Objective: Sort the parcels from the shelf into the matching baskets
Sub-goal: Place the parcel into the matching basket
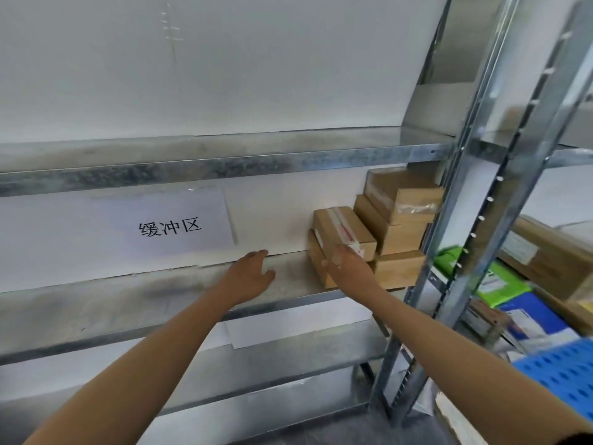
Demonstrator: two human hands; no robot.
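Reaching along the middle shelf (160,303), the right hand (349,266) meets the near end of the top front parcel (343,228), with its fingers against the taped face. Motion blur hides whether they have closed on it, so I cannot tell. The left hand (250,276) hovers just to the left over bare shelf metal, fingers loosely spread and holding nothing. The parcel is a small brown cardboard box lying on a second box (316,264). A taller stack of three (391,232) stands right behind, and all of them are crowded at the shelf's right end by the steel upright (471,149). The parcel will likely handle as stiff and fairly light, with dry card that grips well; the clear tape along its top is the slick part. A sound hold would be across the two long sides, or one hand at each short end, drawing it straight out so the box beneath is not dragged along. Red print on the tape and a pale label on the highest box (404,191) are too blurred to read. The white sheet (170,226) on the back wall reads 缓冲区. At lower right sits a blue perforated basket (558,370), near green and blue packets (500,284) whose labels cannot be read.
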